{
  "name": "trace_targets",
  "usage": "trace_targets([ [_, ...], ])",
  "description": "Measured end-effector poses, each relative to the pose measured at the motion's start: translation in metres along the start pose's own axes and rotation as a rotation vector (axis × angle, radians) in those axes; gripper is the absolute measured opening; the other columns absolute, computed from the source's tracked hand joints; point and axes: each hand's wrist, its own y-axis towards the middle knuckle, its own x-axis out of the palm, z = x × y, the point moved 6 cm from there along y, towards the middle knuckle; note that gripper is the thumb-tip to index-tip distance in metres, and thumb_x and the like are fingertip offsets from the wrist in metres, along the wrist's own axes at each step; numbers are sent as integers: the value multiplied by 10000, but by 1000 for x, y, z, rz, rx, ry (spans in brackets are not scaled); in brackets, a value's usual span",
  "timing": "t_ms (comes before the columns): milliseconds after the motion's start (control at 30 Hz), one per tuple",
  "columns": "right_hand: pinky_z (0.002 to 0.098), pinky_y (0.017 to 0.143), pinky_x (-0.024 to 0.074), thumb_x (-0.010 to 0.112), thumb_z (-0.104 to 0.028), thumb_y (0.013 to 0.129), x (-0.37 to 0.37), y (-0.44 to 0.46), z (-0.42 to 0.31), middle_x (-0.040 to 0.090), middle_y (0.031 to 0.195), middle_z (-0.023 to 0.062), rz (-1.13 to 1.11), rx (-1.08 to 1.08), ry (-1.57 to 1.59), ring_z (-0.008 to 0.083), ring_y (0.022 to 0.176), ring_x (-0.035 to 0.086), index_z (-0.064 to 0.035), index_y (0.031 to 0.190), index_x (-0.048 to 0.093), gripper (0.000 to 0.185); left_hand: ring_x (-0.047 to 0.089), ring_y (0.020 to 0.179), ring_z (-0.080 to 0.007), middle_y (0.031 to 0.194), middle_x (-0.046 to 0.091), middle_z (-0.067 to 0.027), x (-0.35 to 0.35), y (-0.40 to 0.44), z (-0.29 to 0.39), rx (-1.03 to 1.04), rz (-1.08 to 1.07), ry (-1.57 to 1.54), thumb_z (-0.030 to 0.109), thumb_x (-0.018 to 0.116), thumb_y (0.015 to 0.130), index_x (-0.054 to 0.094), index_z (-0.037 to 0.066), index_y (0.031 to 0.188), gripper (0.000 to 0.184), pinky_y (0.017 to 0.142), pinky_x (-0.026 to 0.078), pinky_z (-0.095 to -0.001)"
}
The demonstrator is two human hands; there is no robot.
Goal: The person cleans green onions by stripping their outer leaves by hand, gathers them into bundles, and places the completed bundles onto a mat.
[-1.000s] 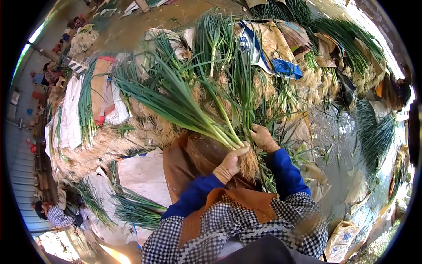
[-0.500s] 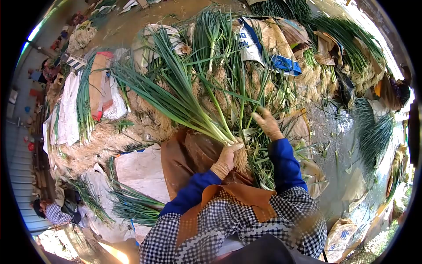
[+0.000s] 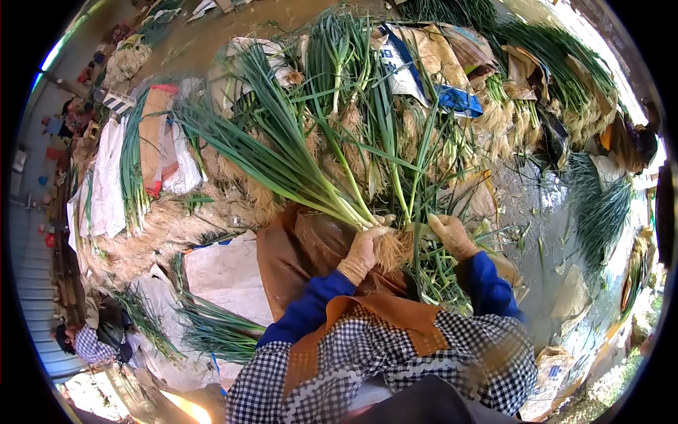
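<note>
Green leaves and pale stems make up the bundle of long onion-like stalks [image 3: 328, 191] under inspection. It lies slantwise above the brown, wet-looking lap cover [image 3: 311, 244], leaves pointing up and to the left, root end low in front of the body. The left hand [image 3: 361, 249] is clamped on the stems just above the tuft of straw-coloured, stringy roots [image 3: 390, 251]. The right hand [image 3: 454, 237] is held just beside the roots, thumb raised, next to a flat, pale green leaf strip [image 3: 421, 233]; whether thumb and fingers are closed on that strip cannot be told.

Step in hand, as judged: cleaning outer leaf from the stems at the root end. The next move appears to call for a steady left grip and a clear pinch by the right hand on loose leaf only, sparing sound stems. Tangled green leaf scraps [image 3: 439, 274] lie below the right hand.

Limits of observation: the left fingers' far side and the stems within the grip are hidden. One slender, upright green stalk [image 3: 400, 189] runs down beside the roots; its lower end is unclear, and so is whether it belongs to the bundle.
</note>
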Motion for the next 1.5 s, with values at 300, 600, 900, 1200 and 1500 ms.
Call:
trace_targets([
  [300, 261, 550, 409, 624, -228, 834, 79, -5, -51, 540, 629, 24, -118, -61, 240, 100, 579, 483, 7, 749, 621, 250, 546, 1005, -224, 1043, 568, -127, -3, -25, -37, -428, -110, 99, 142, 418, 905, 509, -17, 1122, 284, 858, 470, -352],
  [600, 259, 517, 436, 605, -211, 829, 43, -92, -82, 542, 603, 13, -655, -830, -423, 115, 551, 512, -119, 846, 675, 116, 611, 788, -214, 887, 606, -119, 2, -7, -8, -194, 66, -113, 16, 454, 841, 555, -46, 1007, 204, 715, 526, -337],
  [900, 325, 689, 500, 455, -417, 906, 90, 83, 32, 589, 847, 77, -278, 158, 913, 204, 793, 565, -32, 1019, 561, 416, 614, 821, -205, 923, 622, -113, 0, -12, 0, -208, -9, -107, 32, 490, 826, 553, -45, 1048, 244, 758, 521, -331],
  [1200, 394, 711, 473, 470, -280, 866, 99, 30, 150, 645, 954, 134, -599, 156, -1292, 292, 876, 622, -85, 1049, 626, 310, 589, 946, -283, 1085, 579, -177, 6, -18, 5, -296, -157, -177, 38, 481, 810, 468, -52, 1193, 394, 845, 493, -403],
  [1500, 286, 995, 317, 311, -333, 968, 112, 11, 4, 486, 1204, 76, -477, 160, 729, 173, 1136, 417, -22, 1277, 427, 454, 559, 1022, -303, 1125, 558, -164, 27, -10, 13, -320, -372, -211, 13, 520, 790, 406, -41, 1252, 479, 932, 447, -415],
])
